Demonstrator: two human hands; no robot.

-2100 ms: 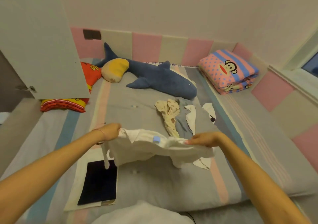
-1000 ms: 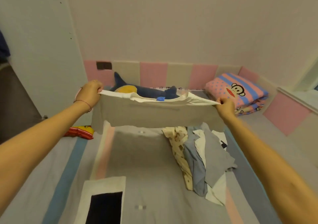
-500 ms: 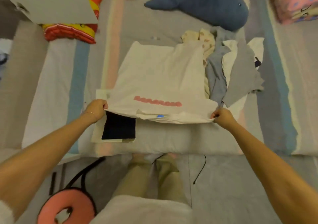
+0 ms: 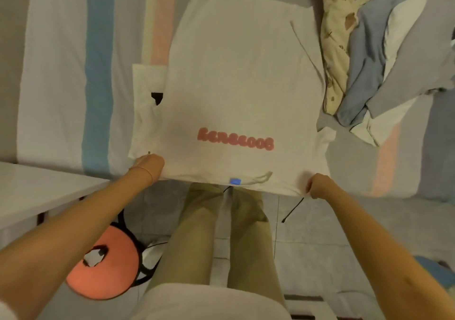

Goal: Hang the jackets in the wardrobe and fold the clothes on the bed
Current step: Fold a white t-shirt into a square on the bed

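Observation:
A white T-shirt (image 4: 236,78) with pink lettering lies spread flat on the striped bed (image 4: 56,73), its collar end with a blue tag hanging over the near edge. My left hand (image 4: 149,166) grips the shirt's near left corner. My right hand (image 4: 317,185) pinches the near right corner. A heap of unfolded clothes (image 4: 374,56), cream, blue, white and grey, lies just right of the shirt. A folded white garment with a black patch (image 4: 147,98) is mostly covered by the shirt's left side.
My legs stand on the tiled floor (image 4: 320,233) against the bed's edge. A pink round object with black straps (image 4: 108,265) lies on the floor at the left. A white ledge (image 4: 37,191) juts out at the left.
The shirt, held up in the air a second ago, has been laid flat on the bed and drawn toward the near edge. It now covers most of the folded garment.

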